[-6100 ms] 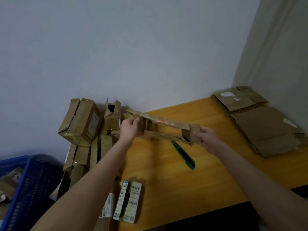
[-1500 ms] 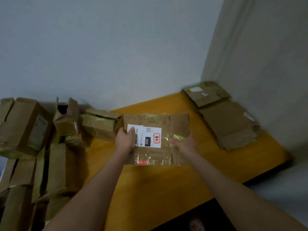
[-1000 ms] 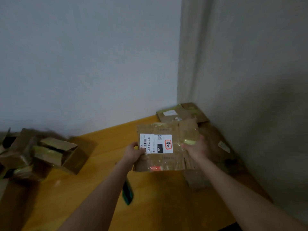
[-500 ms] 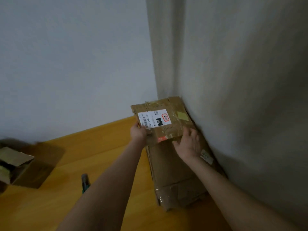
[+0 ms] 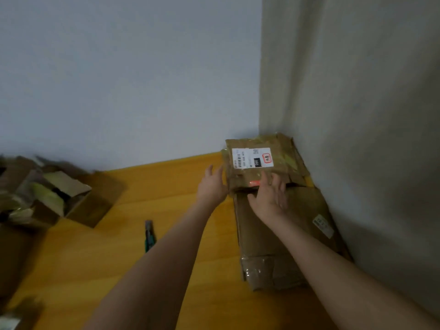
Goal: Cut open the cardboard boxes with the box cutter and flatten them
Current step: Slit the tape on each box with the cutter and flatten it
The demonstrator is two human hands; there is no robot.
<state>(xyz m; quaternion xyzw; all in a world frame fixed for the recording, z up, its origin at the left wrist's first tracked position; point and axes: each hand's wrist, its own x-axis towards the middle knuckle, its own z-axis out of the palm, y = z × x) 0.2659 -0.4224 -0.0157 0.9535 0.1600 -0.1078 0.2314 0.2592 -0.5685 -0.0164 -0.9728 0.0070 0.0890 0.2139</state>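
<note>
My left hand (image 5: pixel 212 186) and right hand (image 5: pixel 269 198) rest slack-fingered against the flattened box (image 5: pixel 257 160), with the box cutter (image 5: pixel 149 235) at eight o'clock of my nearer left.

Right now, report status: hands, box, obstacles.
Left hand open, beside flattened box. Right hand open, touching it. Box on flat pile. Box cutter aside on table.

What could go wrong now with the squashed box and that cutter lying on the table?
1. The labelled flattened box lies on the cardboard pile in the corner, and only the open left hand and right hand steady it. It might slide or spring up once they let go.
2. The box cutter lies on the table close to the left forearm. I cannot tell if its blade is out, so a careless arm could brush it.
</note>
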